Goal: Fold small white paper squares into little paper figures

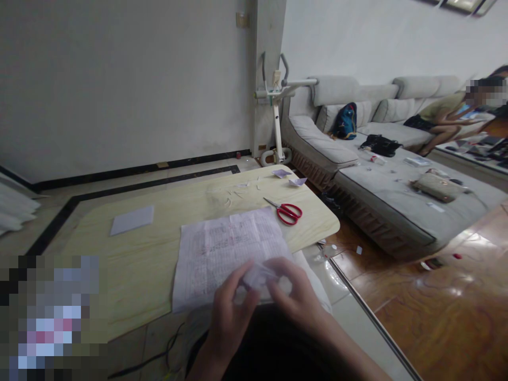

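My left hand (229, 307) and my right hand (296, 296) meet over the near edge of a pale wooden table (159, 254). Between their fingertips they pinch a small folded piece of pale paper (260, 275). Under it lies a large sheet with faint handwriting (222, 248). Red-handled scissors (288, 211) rest on the table to the right of that sheet, beyond my hands.
A blank lavender sheet (132, 219) lies at the table's left. Small folded paper pieces (291, 179) and scraps sit at the far edge. A grey sofa (381, 185) with bags stands to the right, where a person (444, 114) sits. An exercise machine (275, 116) stands by the wall.
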Action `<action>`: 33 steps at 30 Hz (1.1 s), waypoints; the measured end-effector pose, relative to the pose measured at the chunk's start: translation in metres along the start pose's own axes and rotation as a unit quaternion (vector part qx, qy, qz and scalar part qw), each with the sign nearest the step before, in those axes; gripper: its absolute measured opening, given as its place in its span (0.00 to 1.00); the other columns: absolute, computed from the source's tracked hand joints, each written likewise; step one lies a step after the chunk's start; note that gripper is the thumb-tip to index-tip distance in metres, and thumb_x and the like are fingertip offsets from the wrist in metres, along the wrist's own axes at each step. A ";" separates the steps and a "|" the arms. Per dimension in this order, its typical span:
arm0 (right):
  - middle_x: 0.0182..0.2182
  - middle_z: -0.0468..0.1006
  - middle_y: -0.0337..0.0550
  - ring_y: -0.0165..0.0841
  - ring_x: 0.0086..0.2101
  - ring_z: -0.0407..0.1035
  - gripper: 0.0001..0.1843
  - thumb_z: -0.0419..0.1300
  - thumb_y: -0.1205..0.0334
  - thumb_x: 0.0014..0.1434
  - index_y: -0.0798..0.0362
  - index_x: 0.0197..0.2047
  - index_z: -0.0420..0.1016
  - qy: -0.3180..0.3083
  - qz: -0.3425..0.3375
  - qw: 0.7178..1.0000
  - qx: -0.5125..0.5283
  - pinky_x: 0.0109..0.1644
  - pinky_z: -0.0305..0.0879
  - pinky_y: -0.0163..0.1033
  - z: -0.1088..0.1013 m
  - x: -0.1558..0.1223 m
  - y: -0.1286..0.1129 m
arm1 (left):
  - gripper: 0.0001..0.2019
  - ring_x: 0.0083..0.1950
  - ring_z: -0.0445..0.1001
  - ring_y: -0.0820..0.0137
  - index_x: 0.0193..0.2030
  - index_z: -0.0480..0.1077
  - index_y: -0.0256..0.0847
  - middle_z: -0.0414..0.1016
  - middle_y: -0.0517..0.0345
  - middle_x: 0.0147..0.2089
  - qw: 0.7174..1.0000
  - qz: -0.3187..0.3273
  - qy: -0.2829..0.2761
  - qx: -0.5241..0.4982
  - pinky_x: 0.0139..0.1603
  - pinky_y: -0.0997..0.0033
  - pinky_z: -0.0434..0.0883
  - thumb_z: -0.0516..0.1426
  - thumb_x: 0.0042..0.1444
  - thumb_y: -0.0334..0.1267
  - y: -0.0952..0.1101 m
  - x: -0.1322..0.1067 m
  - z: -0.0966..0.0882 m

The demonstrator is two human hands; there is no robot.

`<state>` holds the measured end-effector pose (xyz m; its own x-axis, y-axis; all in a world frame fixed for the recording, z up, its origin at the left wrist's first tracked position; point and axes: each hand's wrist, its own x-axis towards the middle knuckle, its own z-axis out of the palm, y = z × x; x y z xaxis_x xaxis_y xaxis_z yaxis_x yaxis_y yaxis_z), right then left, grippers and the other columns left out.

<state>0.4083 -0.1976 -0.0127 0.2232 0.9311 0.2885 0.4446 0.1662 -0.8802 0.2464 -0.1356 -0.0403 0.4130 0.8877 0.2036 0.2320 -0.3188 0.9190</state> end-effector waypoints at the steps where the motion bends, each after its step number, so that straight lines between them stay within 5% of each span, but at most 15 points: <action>1: 0.34 0.77 0.41 0.34 0.33 0.69 0.10 0.58 0.69 0.59 0.51 0.44 0.73 -0.006 0.005 1.000 0.006 0.39 0.67 0.37 -0.001 0.000 -0.002 | 0.21 0.51 0.80 0.55 0.54 0.74 0.38 0.82 0.45 0.52 1.000 0.016 0.000 0.007 0.51 0.59 0.77 0.57 0.61 0.50 0.000 -0.001 -0.001; 12: 0.33 0.74 0.40 0.34 0.34 0.67 0.05 0.55 0.66 0.59 0.53 0.39 0.70 -0.052 0.073 0.994 0.057 0.39 0.65 0.38 0.000 -0.001 -0.010 | 0.26 0.35 0.83 0.62 0.51 0.75 0.33 0.84 0.45 0.38 0.965 0.215 0.038 0.144 0.35 0.70 0.79 0.51 0.66 0.56 0.001 0.004 -0.007; 16: 0.32 0.73 0.39 0.34 0.33 0.67 0.03 0.55 0.66 0.59 0.53 0.37 0.69 -0.053 0.080 0.993 0.066 0.38 0.64 0.38 0.000 0.000 -0.010 | 0.24 0.38 0.83 0.61 0.54 0.73 0.31 0.83 0.44 0.41 0.965 0.214 0.001 0.150 0.36 0.68 0.79 0.54 0.65 0.51 -0.001 0.004 -0.008; 23: 0.31 0.73 0.39 0.33 0.33 0.66 0.02 0.56 0.66 0.60 0.53 0.37 0.70 -0.048 0.081 0.994 0.049 0.38 0.63 0.37 -0.001 0.000 -0.011 | 0.16 0.38 0.83 0.61 0.51 0.75 0.34 0.84 0.49 0.39 0.981 0.138 0.013 0.136 0.37 0.67 0.80 0.57 0.61 0.42 0.002 0.004 -0.003; 33: 0.31 0.73 0.38 0.31 0.32 0.66 0.03 0.57 0.68 0.60 0.53 0.39 0.70 -0.063 0.067 0.995 0.031 0.37 0.63 0.36 0.000 0.000 -0.010 | 0.16 0.39 0.83 0.63 0.52 0.74 0.32 0.84 0.45 0.43 0.977 0.154 0.013 0.145 0.38 0.68 0.80 0.53 0.64 0.39 0.007 0.004 -0.004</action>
<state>0.4037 -0.1990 -0.0043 0.1654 0.9788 0.1208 0.3631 0.0534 -0.9302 0.2459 -0.1328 -0.0319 0.4812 0.7418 0.4670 0.3420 -0.6494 0.6792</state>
